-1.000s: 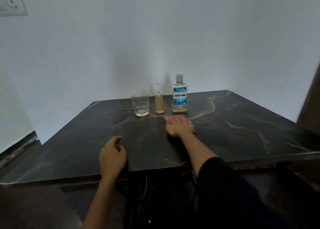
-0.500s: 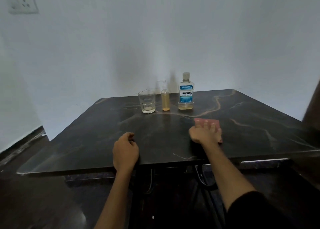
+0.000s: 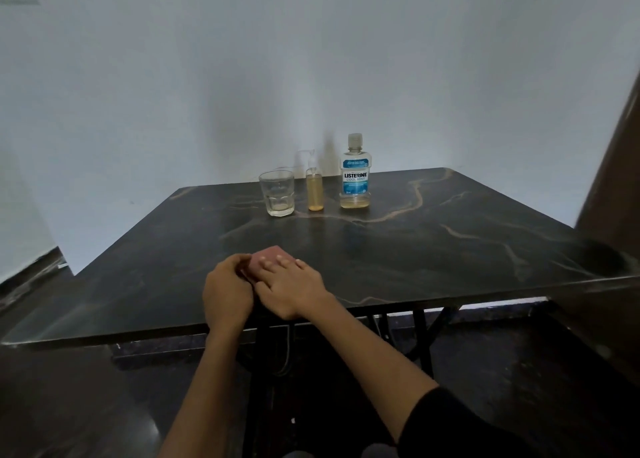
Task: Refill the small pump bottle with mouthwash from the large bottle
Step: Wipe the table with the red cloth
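Right hand (image 3: 289,286): palm down, fingers straight, lying flat on a small pinkish-red rectangular pad (image 3: 268,257) near the front edge of the dark marble-patterned table (image 3: 450,249). It presses the pad and does not curl round it. Forearm comes in from lower right; black sleeve at the elbow.

Left hand (image 3: 227,291): fingers curled, tips meeting the pad's left edge beside the right hand. Whether it actually pinches the pad cannot be told; contact is hidden by the fingers.

Judgement: this is a table-wiping or pad-handling step, not yet the refill. To do it well, keep the flat palm pressure even, keep strokes short, and stay well clear of the back row so nothing gets knocked over.

Further out, back of table, well apart from both hands, all upright in a row:
- clear faceted drinking glass (image 3: 276,193), left, looks nearly empty;
- small clear pump bottle with amber liquid (image 3: 314,189), middle, pump head on, already largely full by the look of it;
- large clear mouthwash bottle with blue label (image 3: 355,177), right, cap on, only a shallow amber layer at the bottom.

Neither bottle is opened; pouring not begun.
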